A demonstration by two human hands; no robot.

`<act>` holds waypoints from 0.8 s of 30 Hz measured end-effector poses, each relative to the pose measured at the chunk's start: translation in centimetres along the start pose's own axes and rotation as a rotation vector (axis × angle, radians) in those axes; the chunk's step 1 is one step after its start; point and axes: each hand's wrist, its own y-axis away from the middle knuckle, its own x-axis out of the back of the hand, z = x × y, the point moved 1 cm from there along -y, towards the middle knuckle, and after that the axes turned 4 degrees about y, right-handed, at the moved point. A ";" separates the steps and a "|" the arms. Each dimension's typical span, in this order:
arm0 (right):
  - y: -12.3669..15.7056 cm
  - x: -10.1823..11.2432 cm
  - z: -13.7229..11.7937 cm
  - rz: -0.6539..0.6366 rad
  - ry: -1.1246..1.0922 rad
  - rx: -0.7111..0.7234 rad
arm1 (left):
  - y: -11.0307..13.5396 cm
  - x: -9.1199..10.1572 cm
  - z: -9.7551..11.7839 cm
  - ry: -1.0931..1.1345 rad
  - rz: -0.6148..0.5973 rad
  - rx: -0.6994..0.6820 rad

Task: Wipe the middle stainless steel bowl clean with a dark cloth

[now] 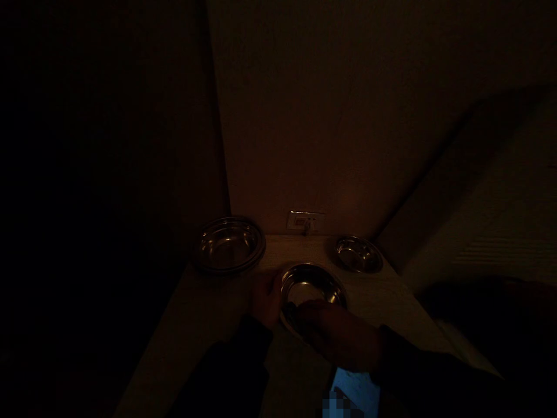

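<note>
My left hand (264, 299) gripped the near steel bowl (307, 283) while my right hand (337, 332) pinched a dark object (291, 311) inside, seemingly wiping, the next stroke likely needing a steady bowl.

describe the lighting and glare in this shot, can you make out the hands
Head view: very dark overall, picture left nearly black; head view: small glints on the near bowl and the two farther bowls; head view: bluish patch at bottom brightest, partly pixelated; head view: left hand and right hand visible but dim, finger detail mostly lost.
</note>
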 end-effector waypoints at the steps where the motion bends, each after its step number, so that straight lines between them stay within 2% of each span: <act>1: 0.8 0.6 0.8 -0.049 0.065 0.047 | -0.1 0.0 0.0 0.004 -0.015 0.007; 5: 2.2 3.7 5.2 -0.014 0.419 0.086 | -0.3 0.0 0.3 0.003 -0.048 0.047; 7: 2.0 4.5 6.5 0.062 0.495 0.088 | -0.4 0.1 0.6 -0.003 -0.037 0.045; 10: 2.0 3.7 6.0 0.154 0.415 0.051 | -0.4 0.3 0.8 0.002 -0.007 0.035; 12: 2.7 2.5 4.6 0.165 0.313 0.092 | -0.4 0.4 0.8 -0.011 0.013 0.040; 14: 3.8 1.6 3.7 0.160 0.219 0.208 | -0.4 0.6 0.9 -0.032 0.011 0.047; 16: 4.5 1.6 4.3 0.164 0.214 0.271 | -0.4 0.6 0.9 -0.037 0.018 0.059; 17: 4.6 2.0 5.2 0.162 0.240 0.245 | -0.4 0.5 0.9 -0.033 0.020 0.061; 19: 4.0 3.1 7.3 0.166 0.321 0.206 | -0.4 0.4 0.9 -0.023 0.006 0.047; 21: 2.2 4.4 8.9 0.187 0.401 0.185 | -0.5 0.2 0.8 -0.021 -0.039 0.018; 24: -1.7 5.1 8.6 0.170 0.508 0.242 | -0.6 0.2 0.7 -0.058 -0.083 -0.018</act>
